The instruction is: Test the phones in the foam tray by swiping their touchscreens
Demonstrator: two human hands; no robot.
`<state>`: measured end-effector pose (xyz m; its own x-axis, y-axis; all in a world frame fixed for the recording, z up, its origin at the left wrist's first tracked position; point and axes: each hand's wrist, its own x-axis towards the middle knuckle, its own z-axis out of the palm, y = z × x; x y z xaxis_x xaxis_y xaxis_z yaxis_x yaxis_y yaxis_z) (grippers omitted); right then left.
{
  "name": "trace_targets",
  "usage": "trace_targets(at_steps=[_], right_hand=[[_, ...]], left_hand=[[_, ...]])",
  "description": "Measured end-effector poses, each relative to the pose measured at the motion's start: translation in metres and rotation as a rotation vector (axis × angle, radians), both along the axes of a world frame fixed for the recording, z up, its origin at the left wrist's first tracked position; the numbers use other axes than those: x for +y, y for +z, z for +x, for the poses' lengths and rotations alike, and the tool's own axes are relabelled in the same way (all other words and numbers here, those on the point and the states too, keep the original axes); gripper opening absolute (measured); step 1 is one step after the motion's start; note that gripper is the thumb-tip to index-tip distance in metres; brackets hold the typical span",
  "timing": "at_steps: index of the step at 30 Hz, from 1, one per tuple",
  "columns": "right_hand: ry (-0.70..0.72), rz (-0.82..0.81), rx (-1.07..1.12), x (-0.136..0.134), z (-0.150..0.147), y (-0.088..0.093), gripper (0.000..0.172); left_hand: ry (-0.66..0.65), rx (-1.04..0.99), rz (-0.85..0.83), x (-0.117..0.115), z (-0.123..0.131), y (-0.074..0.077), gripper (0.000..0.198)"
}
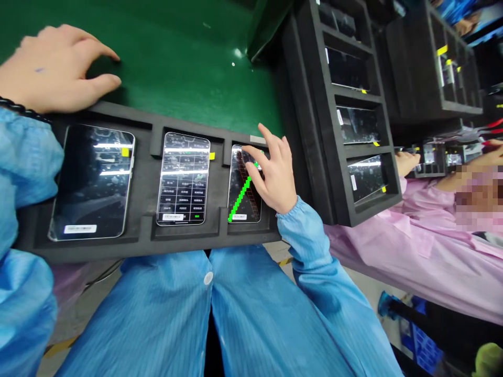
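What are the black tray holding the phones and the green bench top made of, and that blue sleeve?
The black tray looks like dense foam: matte, with thick, soft-edged cut-out pockets. The green bench covering seems a smooth rubbery mat with a slight sheen, though its exact material can't be told. The blue sleeve looks like thin, finely striped woven fabric, gathered at the cuff.

end phone (241, 204) partly under right hand (275, 170), tiny text (183, 193) (middle phone (183, 157))

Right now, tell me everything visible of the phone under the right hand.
The smartphone lies flat, screen up, in the rightmost slot of a black foam tray. Its screen shows a green diagonal line along a reddish-brown grid strip, beside a white label. The right hand rests its fingers on the phone's upper part.
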<state>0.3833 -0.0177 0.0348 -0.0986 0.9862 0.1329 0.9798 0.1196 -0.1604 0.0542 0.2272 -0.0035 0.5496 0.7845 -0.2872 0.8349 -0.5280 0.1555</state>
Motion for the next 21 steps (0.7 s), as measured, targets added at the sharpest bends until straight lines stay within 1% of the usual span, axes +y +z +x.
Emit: trace_targets(at_steps=[1, 3, 5, 7, 13, 17, 21], right_hand=[[0.011, -0.003, -0.003, 0.006, -0.001, -0.002, 0.035], [0.035, -0.008, -0.019, 0.013, -0.004, -0.006, 0.035], [0.050, -0.019, -0.039, 0.016, -0.007, -0.008, 0.035], [0.054, -0.031, -0.051, 0.016, -0.008, -0.008, 0.035], [0.058, -0.023, -0.060, 0.003, -0.006, -0.007, 0.036], [0.057, -0.025, -0.058, -0.008, -0.007, -0.007, 0.037], [0.035, -0.062, -0.054, -0.021, -0.008, -0.005, 0.038]], left_hand=[[0.027, -0.059, 0.055, -0.005, 0.005, 0.007, 0.080], [0.044, -0.111, 0.109, -0.013, 0.013, 0.018, 0.079], [0.033, -0.085, 0.095, -0.018, 0.017, 0.025, 0.080], [0.037, -0.073, 0.087, -0.019, 0.018, 0.028, 0.081], [0.043, -0.089, 0.074, -0.017, 0.017, 0.025, 0.079], [0.048, -0.124, 0.091, -0.015, 0.013, 0.019, 0.078], [0.046, -0.093, 0.079, -0.007, 0.007, 0.011, 0.079]])
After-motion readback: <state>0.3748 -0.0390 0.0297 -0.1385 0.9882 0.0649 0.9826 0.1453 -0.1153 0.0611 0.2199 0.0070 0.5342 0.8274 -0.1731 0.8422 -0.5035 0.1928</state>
